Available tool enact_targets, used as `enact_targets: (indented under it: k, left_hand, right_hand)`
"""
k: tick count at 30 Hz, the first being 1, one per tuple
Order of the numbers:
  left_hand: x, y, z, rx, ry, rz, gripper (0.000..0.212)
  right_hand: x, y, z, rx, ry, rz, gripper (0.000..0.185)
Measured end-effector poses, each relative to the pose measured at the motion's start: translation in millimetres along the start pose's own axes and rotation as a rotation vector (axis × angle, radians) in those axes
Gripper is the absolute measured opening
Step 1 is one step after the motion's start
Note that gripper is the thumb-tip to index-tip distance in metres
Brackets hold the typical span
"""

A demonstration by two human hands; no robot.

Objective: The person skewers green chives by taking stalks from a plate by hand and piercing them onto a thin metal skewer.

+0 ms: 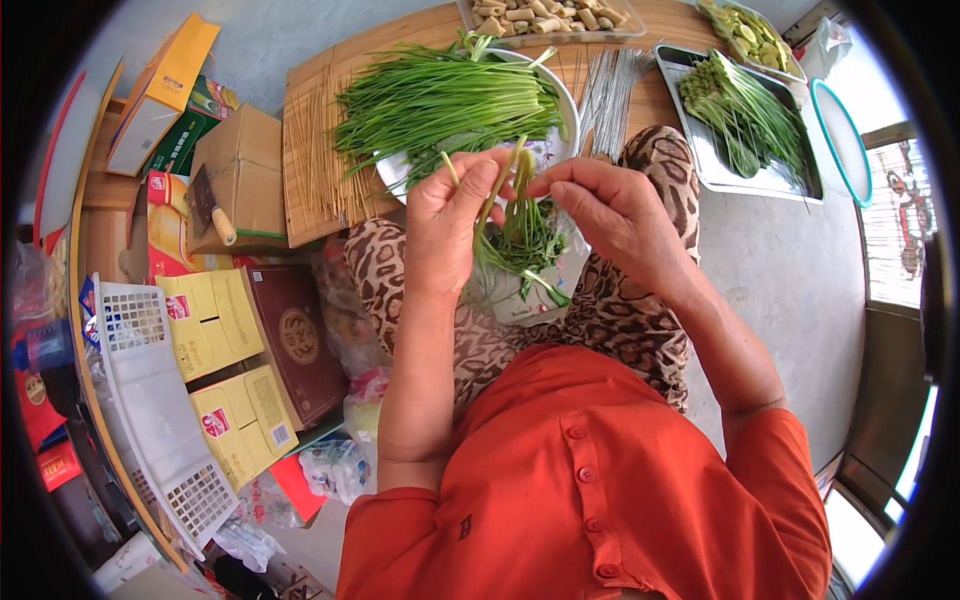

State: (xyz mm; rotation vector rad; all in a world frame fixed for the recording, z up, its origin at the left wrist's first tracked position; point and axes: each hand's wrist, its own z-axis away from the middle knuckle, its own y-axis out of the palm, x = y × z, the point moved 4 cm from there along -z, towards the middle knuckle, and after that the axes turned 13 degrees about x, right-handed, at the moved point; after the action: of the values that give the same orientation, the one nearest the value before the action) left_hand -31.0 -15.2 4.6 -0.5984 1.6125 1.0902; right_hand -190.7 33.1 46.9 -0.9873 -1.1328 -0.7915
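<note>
My left hand [454, 217] grips thin green stems [491, 191], whose pale ends stick up past the thumb. My right hand [626, 214] pinches at the folded, yellowish upper part of the same bunch; its fingertips partly hide what lies between them. Leafy greens [536, 251] hang below the hands, above a light surface between my knees. Just beyond, long green chives [450, 105] lie heaped on a white plate [571, 112] with a floral pattern. Bamboo skewers [322, 142] are spread left of the plate, and metal skewers [606, 94] lie right of it.
A metal tray [686, 169] of greens stands at the right, beyond it a container of sliced vegetables [750, 37]. Cut tan pieces [551, 15] fill a clear tub at the back. Leftward, a cleaver [214, 206] rests on a cardboard box [251, 157], near a white plastic basket [142, 382].
</note>
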Motion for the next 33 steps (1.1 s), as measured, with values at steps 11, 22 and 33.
enact_targets:
  k: [11, 22, 33]
  left_hand:
    - [-13, 39, 1, -0.132, 0.264, -1.308, 0.008]
    - [3, 3, 0, -0.063, 0.078, 0.056, 0.014]
    - [6, -25, -4, -0.019, 0.038, 0.451, 0.017]
  right_hand:
    - [-4, -3, -18, -0.188, -0.119, -0.022, 0.013]
    - [2, -15, -2, -0.171, -0.034, 0.023, 0.021]
    - [13, 6, 28, 0.066, 0.078, 0.086, 0.02]
